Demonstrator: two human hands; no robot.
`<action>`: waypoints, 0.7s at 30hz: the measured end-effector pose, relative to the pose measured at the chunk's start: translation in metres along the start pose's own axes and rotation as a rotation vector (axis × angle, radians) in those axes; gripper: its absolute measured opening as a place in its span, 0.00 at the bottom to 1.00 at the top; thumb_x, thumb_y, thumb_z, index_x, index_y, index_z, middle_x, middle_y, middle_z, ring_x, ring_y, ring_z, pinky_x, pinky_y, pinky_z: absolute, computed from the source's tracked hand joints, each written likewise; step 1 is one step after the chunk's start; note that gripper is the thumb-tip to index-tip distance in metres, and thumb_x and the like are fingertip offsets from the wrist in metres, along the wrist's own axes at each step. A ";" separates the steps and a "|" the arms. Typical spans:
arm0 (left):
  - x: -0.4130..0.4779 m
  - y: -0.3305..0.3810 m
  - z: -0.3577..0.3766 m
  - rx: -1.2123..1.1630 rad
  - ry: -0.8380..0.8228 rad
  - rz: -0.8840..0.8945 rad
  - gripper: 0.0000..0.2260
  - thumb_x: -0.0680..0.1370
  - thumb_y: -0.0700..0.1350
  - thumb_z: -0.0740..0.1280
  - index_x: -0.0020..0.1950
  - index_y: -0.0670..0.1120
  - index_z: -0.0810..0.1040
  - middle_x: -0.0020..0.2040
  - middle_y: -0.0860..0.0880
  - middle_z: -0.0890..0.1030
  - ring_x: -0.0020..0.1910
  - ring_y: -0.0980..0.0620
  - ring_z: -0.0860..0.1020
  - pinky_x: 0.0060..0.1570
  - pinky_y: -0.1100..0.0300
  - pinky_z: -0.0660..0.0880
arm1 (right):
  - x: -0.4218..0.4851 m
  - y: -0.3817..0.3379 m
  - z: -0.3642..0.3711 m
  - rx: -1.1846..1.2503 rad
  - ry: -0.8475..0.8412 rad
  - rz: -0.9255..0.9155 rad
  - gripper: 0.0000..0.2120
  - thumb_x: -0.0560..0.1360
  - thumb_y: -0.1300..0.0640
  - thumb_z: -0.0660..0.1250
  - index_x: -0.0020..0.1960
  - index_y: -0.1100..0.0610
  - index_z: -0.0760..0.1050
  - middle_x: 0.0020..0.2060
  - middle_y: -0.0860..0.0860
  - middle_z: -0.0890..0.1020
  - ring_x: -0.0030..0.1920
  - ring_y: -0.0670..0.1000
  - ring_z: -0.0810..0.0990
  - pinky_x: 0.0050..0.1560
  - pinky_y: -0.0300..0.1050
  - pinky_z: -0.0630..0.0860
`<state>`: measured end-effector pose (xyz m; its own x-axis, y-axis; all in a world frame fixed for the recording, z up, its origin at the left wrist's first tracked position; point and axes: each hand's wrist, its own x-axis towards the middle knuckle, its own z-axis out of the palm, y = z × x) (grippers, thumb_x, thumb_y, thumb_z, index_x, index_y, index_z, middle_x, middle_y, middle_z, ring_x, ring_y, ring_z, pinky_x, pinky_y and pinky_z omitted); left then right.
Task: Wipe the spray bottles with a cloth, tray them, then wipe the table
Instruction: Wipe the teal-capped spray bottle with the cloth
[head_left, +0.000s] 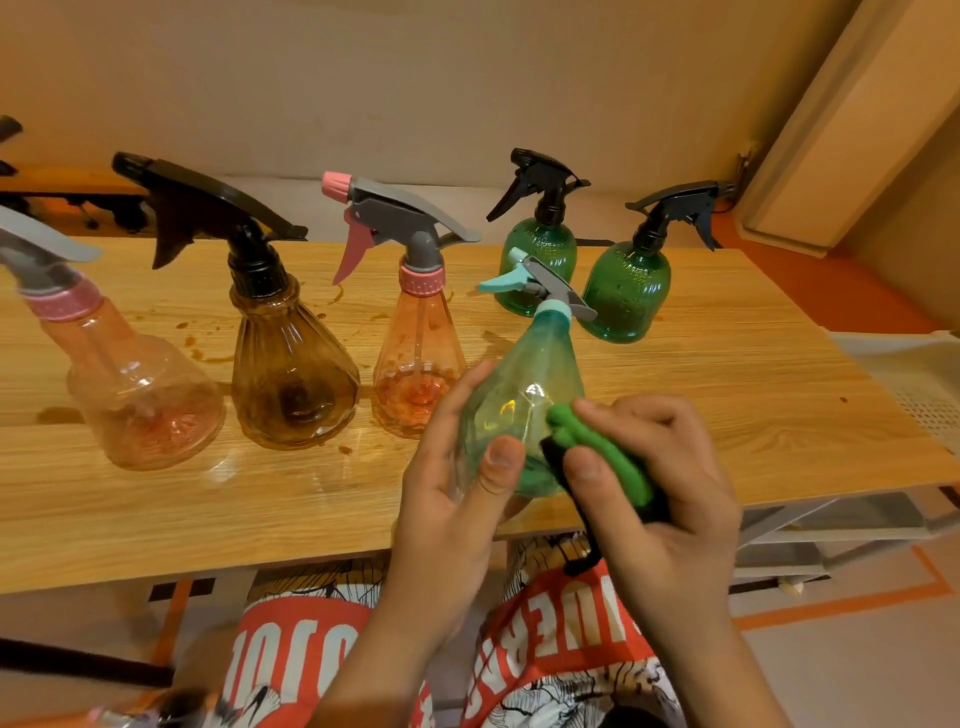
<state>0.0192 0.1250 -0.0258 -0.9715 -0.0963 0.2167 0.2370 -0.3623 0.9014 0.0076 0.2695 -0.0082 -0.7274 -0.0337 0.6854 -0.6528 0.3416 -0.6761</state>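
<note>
Translucent teal plastic spray bottle (535, 358) held tilted over the wooden tabletop (753, 395).
The left grip (457, 499) curls round its base; the right grip (660, 499) pinches a folded green cloth (597, 447) against its lower side.

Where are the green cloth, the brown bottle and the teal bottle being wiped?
green cloth (610, 452), head view, folded middle
brown bottle (293, 384), head view, ribbed body
teal bottle (524, 374), head view, upper body

Bottle row (296, 364) blocks far table (727, 395); bare near strip, right end open.
</note>
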 end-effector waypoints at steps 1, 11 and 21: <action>0.000 0.000 -0.001 0.007 0.008 0.002 0.27 0.73 0.64 0.74 0.71 0.62 0.75 0.71 0.53 0.78 0.70 0.48 0.78 0.66 0.43 0.76 | -0.001 0.000 0.001 -0.012 -0.013 -0.017 0.12 0.77 0.57 0.69 0.59 0.53 0.80 0.48 0.55 0.78 0.50 0.49 0.79 0.50 0.38 0.74; -0.001 0.005 0.000 0.030 -0.067 0.004 0.25 0.75 0.67 0.68 0.72 0.70 0.70 0.73 0.57 0.75 0.69 0.45 0.78 0.59 0.45 0.78 | 0.004 0.005 -0.003 -0.015 0.002 -0.115 0.11 0.80 0.55 0.68 0.60 0.60 0.80 0.47 0.57 0.76 0.50 0.51 0.78 0.51 0.40 0.73; -0.002 0.005 0.002 0.033 -0.060 -0.019 0.20 0.78 0.65 0.67 0.70 0.71 0.72 0.73 0.59 0.76 0.67 0.52 0.79 0.53 0.49 0.83 | -0.003 0.011 0.000 -0.047 0.111 -0.096 0.10 0.81 0.52 0.67 0.59 0.55 0.81 0.48 0.56 0.77 0.51 0.47 0.78 0.51 0.39 0.73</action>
<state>0.0225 0.1251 -0.0212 -0.9749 -0.0334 0.2203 0.2186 -0.3331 0.9172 0.0025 0.2733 -0.0181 -0.6322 0.0351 0.7740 -0.7061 0.3851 -0.5942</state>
